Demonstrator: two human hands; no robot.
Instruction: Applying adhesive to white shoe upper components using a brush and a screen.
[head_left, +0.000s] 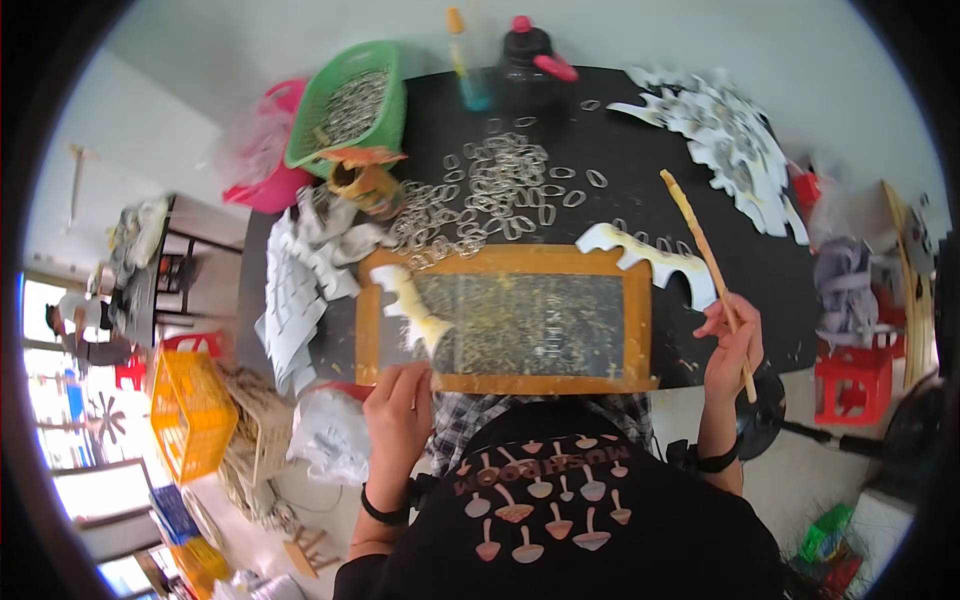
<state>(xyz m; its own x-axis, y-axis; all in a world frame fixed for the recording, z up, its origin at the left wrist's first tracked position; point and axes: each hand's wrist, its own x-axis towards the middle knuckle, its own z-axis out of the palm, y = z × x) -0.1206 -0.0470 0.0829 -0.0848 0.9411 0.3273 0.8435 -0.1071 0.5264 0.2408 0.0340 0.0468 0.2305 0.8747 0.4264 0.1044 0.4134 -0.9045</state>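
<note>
Head view, looking down on a black table (640, 150). Left hand (398, 405) pinching a white cut-out shape (415, 305) smeared with yellow glue, laid on the left part of a wood-framed glue board (505, 318). Right hand (735, 345) closed around a long brush stick (705, 265), tip pointing up and away, off to the right of the board. Just beside that stick, at the board's top right corner, another white cut-out with wavy edges (650, 260), yellow along its lower edge.

Lots of small metal rings (500, 190) spread behind the board, more of them in a green basket (350, 105). Stack of white cut-outs at the left (295, 300), another pile at the far right (730, 145). Clear glue bottle (465, 60) and dark bottle with pink cap (530, 55) at the back edge.

Seems to be somewhere in the middle: one piece getting glue, one looking partly glued, big piles waiting. Cannot tell which pile is finished.
</note>
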